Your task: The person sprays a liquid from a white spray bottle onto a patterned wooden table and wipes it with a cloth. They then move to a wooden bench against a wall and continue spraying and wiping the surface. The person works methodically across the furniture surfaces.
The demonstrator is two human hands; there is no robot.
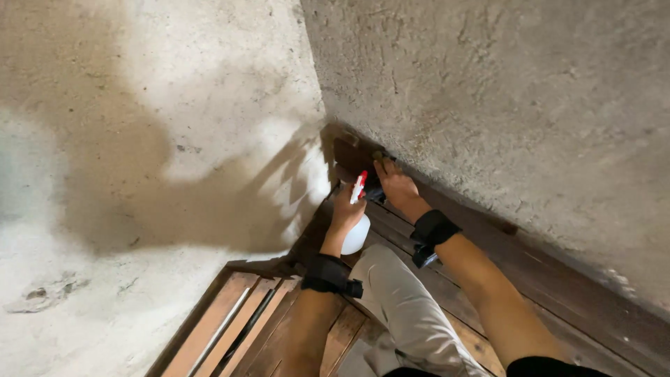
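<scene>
My left hand grips a white spray bottle with a red-and-white trigger head, held low over dark wooden planks. My right hand reaches into the corner where two rough concrete walls meet, fingers closed on a small dark object pressed against the wood; I cannot tell what that object is. Both wrists wear black straps. My knee in beige trousers lies between the arms.
Rough concrete walls close in on the left and on the right. Lighter wooden slats with gaps between them lie at the bottom left. A hard shadow of my arms falls on the left wall.
</scene>
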